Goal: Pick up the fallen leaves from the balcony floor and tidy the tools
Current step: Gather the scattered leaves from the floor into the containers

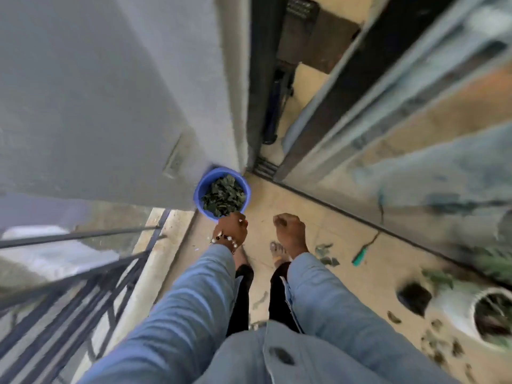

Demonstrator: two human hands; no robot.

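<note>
A blue bucket [203, 187] full of dark green leaves [224, 195] hangs or stands by the grey wall corner. My left hand [232, 228] grips its near rim, a beaded bracelet at the wrist. My right hand [289, 230] is curled into a fist beside it and holds nothing I can see. Several fallen leaves [327, 256] lie on the tiled balcony floor [346, 261] to the right. A green-handled tool [360, 254] lies on the floor near the sliding door track.
A black metal railing [83, 273] runs along the left edge. White plant pots [471, 314] stand at the right with more leaves [437, 342] scattered around them. A glass sliding door [401, 120] lines the right side; a doorway opens ahead.
</note>
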